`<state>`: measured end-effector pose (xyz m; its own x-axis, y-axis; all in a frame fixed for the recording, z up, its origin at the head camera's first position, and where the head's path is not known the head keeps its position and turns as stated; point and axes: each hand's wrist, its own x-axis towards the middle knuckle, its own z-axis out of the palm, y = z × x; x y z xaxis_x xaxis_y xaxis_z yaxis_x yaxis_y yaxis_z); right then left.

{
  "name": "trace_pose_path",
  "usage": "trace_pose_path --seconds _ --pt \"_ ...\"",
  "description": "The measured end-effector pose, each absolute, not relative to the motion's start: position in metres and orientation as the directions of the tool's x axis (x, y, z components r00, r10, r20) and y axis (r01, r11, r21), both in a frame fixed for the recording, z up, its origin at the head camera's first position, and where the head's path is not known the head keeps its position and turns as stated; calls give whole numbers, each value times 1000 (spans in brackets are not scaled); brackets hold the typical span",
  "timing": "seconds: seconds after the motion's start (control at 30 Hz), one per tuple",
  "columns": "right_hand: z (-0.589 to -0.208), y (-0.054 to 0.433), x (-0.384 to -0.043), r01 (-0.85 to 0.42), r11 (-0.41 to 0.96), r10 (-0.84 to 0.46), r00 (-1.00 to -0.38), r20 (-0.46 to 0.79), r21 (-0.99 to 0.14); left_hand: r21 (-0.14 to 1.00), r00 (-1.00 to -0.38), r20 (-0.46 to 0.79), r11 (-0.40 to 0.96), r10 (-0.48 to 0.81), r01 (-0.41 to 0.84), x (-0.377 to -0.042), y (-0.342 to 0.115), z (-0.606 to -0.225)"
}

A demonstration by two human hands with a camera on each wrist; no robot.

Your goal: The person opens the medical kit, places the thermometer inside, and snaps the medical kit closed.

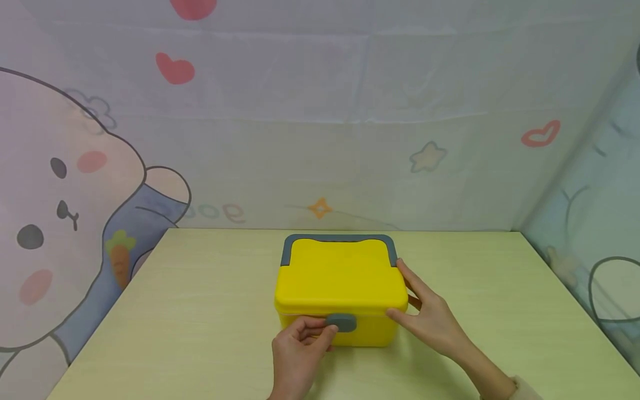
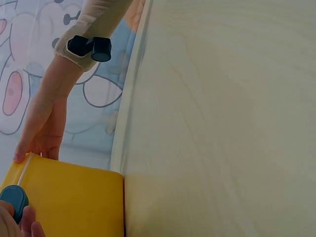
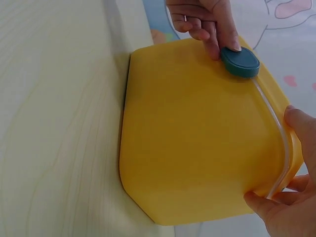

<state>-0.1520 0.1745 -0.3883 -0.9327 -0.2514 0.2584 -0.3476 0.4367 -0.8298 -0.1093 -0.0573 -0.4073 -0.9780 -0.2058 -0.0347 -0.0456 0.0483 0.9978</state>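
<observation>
A yellow storage box [image 1: 345, 278] with a grey handle [image 1: 336, 238] folded along the back of its lid stands on the table. At its front, my left hand [image 1: 300, 350] pinches the left end of the dark grey-green latch [image 1: 343, 322] between thumb and fingers. My right hand [image 1: 434, 323] grips the right front corner, its thumb on the front edge near the lid seam and its fingers along the right side. In the right wrist view a thin pale seam line [image 3: 273, 111] runs between the lid and the body. The box's inside is hidden.
The pale wood-grain table [image 1: 200, 311] reaches back to a printed cloth [image 1: 320, 111] with hearts and a cartoon bear, hung behind it and at the sides. A black wrist camera [image 2: 94, 48] is strapped to the right forearm.
</observation>
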Motion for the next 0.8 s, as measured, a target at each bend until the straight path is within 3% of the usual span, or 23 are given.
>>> trace_pose_path --seconds 0.8 --pt "-389 175 -152 -346 434 -250 -933 258 -832 999 -952 17 39 -307 5 -109 -50 -415"
